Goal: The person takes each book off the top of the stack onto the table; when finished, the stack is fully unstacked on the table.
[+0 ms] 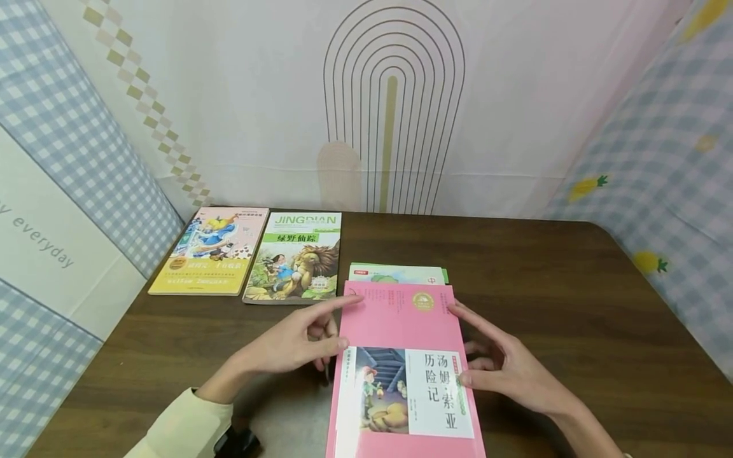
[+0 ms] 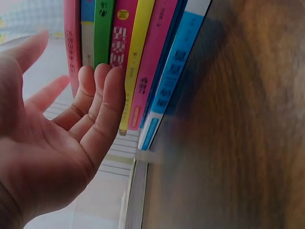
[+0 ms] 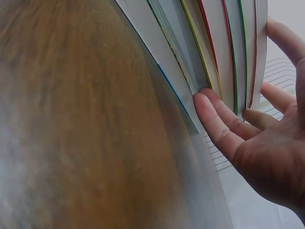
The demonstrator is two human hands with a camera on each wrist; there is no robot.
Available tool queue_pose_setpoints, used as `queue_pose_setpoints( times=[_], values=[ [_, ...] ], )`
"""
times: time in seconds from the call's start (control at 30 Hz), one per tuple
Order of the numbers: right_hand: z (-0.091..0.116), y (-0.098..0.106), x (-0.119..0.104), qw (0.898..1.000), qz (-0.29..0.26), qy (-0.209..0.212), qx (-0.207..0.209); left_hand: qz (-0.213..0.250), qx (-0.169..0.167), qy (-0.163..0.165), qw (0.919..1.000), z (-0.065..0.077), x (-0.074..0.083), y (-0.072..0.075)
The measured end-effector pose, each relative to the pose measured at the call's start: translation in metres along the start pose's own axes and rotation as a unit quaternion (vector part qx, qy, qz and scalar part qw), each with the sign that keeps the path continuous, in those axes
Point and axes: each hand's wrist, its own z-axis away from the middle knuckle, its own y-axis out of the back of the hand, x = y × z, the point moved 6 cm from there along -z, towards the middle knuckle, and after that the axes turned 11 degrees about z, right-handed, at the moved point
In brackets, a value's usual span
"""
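Observation:
A stack of several books stands at the front middle of the table, with a pink book (image 1: pixel 409 327) on top. My left hand (image 1: pixel 289 340) is at the stack's left side, its index finger over the pink cover and thumb at the edge. In the left wrist view its other fingertips touch the coloured spines (image 2: pixel 102 38). My right hand (image 1: pixel 509 366) is at the opposite side, index finger and thumb at the cover's right edge. The right wrist view shows its fingertips against the page edges (image 3: pixel 219 52). A pale green book (image 1: pixel 395 273) sticks out beyond the pink one.
At the back left of the dark wooden table (image 1: pixel 572 305) lie a pink and yellow book (image 1: pixel 209 251) and a green and white book (image 1: pixel 294 257), side by side. A patterned cloth (image 1: pixel 258 95) hangs behind the table. Checked cloth (image 1: pixel 74 95) borders both sides.

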Motion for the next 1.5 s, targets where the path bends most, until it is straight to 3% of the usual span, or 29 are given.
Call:
queue_pose_setpoints(
  times=[0.2, 0.4, 0.8, 0.97, 1.13, 1.5],
  values=[
    [-0.001, -0.001, -0.001, 1.0, -0.001, 0.004, -0.002, 0.028, -0.012, 0.021, 0.9993, 0.002, -0.004, -0.004],
    [-0.001, -0.001, 0.0, 1.0, -0.003, 0.001, -0.002, 0.05, -0.025, 0.019, 0.9982, 0.001, -0.009, -0.004],
    [0.001, -0.002, 0.003, 1.0, -0.018, 0.013, -0.009, 0.047, -0.028, 0.01, 0.9984, 0.003, -0.007, -0.003],
    [0.002, 0.0, 0.004, 1.0, -0.018, 0.009, -0.007, 0.023, -0.011, 0.023, 0.9994, 0.001, -0.003, -0.007],
    [0.003, 0.0, 0.005, 1.0, -0.015, 0.006, -0.004, 0.033, -0.014, 0.034, 0.9988, 0.0, -0.002, -0.007],
    [0.001, 0.001, 0.001, 1.0, 0.004, 0.025, -0.001, 0.077, -0.028, 0.01, 0.9966, 0.008, -0.005, 0.004]
  ],
)
